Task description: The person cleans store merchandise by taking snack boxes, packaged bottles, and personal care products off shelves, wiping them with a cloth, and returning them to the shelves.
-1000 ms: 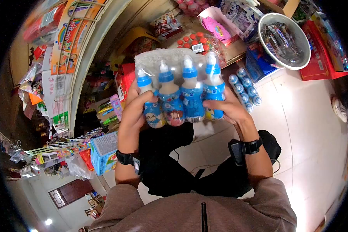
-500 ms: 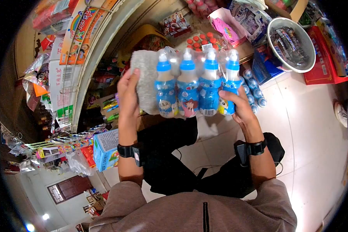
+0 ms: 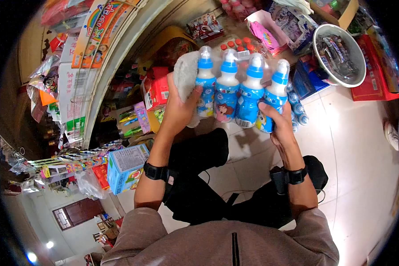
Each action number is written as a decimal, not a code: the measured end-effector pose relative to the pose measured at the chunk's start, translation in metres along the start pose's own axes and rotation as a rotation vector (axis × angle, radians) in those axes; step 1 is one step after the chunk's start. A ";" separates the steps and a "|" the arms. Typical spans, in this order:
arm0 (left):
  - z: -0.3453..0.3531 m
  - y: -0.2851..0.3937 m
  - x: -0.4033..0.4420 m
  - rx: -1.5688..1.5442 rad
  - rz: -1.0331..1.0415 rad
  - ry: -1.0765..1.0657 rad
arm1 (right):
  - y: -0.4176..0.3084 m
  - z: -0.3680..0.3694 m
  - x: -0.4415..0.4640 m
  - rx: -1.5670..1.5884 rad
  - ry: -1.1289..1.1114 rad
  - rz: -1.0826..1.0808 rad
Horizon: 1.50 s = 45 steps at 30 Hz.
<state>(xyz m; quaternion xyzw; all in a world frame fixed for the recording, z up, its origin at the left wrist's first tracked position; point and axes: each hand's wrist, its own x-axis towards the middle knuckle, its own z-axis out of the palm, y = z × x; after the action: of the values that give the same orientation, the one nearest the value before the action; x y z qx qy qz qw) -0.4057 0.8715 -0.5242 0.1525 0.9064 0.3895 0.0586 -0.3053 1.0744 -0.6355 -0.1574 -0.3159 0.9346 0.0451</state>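
Observation:
A shrink-wrapped pack of drink bottles (image 3: 226, 95), blue and white with clear domed caps, is held up in front of me, its right end lower than its left. My right hand (image 3: 280, 123) grips the right end, thumb across the front of the last bottle. At the left end, my left hand (image 3: 181, 105) is closed round a grey fluffy cloth (image 3: 185, 72), its thumb lying on the first bottle. The cloth lies against the pack's left side, and part of it is hidden behind my fingers.
More blue bottles (image 3: 300, 113) stand on the tiled floor behind the pack. Nearby are a white bucket (image 3: 363, 66) of packets, a red box (image 3: 373, 91) and a pink carton (image 3: 283, 41). Crowded shelves with a pale edge (image 3: 103, 84) rise at left, beside a light-blue box (image 3: 119, 177).
The pack has tilted, its left end now higher, and shifted slightly right. My left hand has moved right with the cloth, from the cloth's outer edge to the first bottle.

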 end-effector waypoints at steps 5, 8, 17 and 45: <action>-0.023 -0.025 0.005 -0.119 -0.177 0.018 | -0.015 -0.009 0.002 -0.035 -0.044 0.032; -0.026 -0.017 0.007 -0.234 -0.148 0.152 | -0.022 -0.016 0.000 -0.251 -0.160 0.060; -0.026 -0.015 0.015 -0.423 0.035 -0.410 | -0.022 -0.029 -0.008 -0.412 -0.194 0.093; 0.018 -0.004 0.020 -0.730 -0.566 0.028 | -0.027 -0.039 -0.020 -0.264 -0.181 0.170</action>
<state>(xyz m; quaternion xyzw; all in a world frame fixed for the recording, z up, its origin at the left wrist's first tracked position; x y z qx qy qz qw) -0.4214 0.8871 -0.5392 -0.1367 0.7165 0.6540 0.2004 -0.2747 1.1149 -0.6430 -0.1035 -0.4241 0.8958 -0.0838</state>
